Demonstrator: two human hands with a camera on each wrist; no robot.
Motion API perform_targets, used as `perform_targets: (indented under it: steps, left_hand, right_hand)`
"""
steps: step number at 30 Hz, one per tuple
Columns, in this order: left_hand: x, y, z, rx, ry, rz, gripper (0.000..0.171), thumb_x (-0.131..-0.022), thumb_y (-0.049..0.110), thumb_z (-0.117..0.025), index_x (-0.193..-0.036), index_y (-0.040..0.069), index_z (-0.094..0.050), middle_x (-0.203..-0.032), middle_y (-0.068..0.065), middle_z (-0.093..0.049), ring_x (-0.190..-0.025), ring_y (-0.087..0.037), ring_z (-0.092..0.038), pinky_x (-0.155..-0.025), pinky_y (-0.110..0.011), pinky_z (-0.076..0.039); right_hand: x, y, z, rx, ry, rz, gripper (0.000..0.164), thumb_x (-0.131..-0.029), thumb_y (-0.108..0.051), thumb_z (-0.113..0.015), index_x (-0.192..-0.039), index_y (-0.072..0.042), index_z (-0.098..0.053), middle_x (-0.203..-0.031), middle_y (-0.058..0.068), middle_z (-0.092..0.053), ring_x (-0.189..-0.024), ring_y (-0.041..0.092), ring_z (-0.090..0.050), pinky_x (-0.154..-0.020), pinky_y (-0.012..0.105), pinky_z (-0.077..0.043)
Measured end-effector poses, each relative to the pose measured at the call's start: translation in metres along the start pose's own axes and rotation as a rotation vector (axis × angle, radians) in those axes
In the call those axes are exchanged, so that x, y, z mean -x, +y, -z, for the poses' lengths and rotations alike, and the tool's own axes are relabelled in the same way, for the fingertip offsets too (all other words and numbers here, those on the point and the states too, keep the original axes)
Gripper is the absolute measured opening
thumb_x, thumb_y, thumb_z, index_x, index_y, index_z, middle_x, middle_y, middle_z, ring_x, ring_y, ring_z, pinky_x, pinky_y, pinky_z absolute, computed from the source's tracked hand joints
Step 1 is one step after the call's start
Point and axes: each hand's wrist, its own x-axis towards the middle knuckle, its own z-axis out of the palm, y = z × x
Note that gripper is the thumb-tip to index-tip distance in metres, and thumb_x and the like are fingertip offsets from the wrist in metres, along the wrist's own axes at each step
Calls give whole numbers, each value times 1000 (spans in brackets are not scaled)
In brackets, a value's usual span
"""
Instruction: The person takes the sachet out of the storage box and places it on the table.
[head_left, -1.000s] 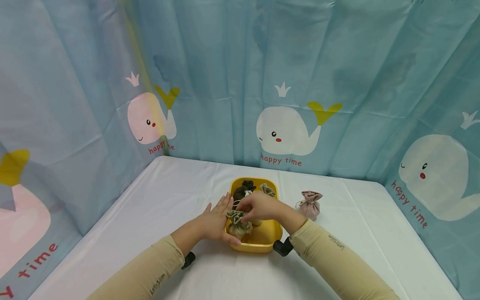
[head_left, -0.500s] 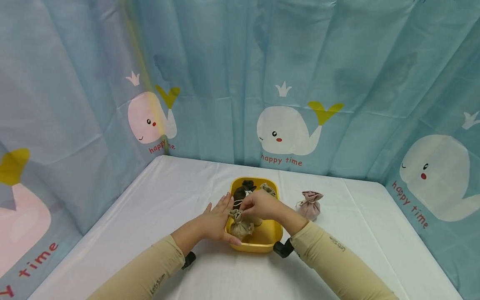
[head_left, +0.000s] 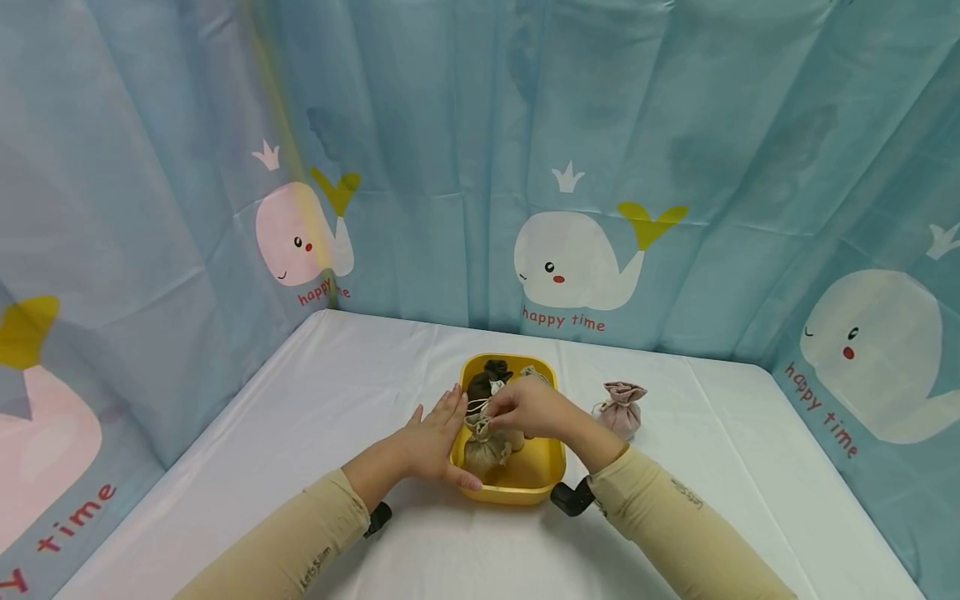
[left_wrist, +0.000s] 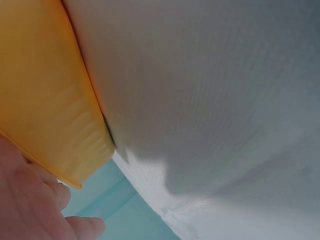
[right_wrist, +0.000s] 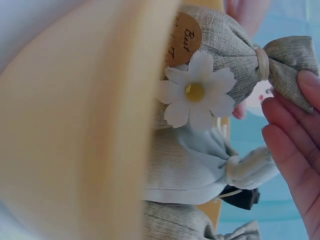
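Observation:
A yellow plastic bin [head_left: 510, 497] stands on the white table with several drawstring pouches inside. My right hand [head_left: 531, 408] pinches the gathered top of a beige linen pouch [head_left: 483, 454]. In the right wrist view this linen pouch [right_wrist: 220, 42] carries a white fabric flower [right_wrist: 197, 95] and a round brown tag [right_wrist: 185, 40], and the thumb and fingers are at its flared end. My left hand [head_left: 429, 446] rests along the bin's left rim, fingers extended. Beside the held pouch lie a pale grey pouch [right_wrist: 187, 167] and a dark brown pouch [head_left: 478, 386].
A pink pouch [head_left: 621, 415] sits on the table to the right of the bin. Another linen pouch [head_left: 531, 372] is at the bin's back right. A light-blue curtain [head_left: 420, 167] with printed whales borders the table's back and sides. A black wrist camera [head_left: 573, 497] hangs under the right wrist.
My right hand has shifted slightly to the right, and the top of the linen pouch has tilted the same way. The left hand stays in place on the bin.

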Motion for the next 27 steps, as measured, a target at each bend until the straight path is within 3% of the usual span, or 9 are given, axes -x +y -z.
perform_targets:
  steps: [10,27]
  left_hand:
    - [-1,1,1,0,-4,10,134,-53,86,-49,-147,5,-1,-153,-10,8,-140,-25,3,-105,-58,-11]
    - [-2,0,-1,-24,13,7,135,-52,87,-49,-147,4,-2,-153,-12,8,-140,-26,1,-105,-58,-12]
  right_hand:
    - [11,-7,12,6,43,-1,5,-82,-19,-70,-78,-21,-73,-72,-13,-64,-67,8,-55,-60,23,-49]
    - [28,-17,40,-35,158,-50,7,-81,-20,-70,-74,-20,-72,-70,-2,-66,-60,10,-52,-53,27,-46]
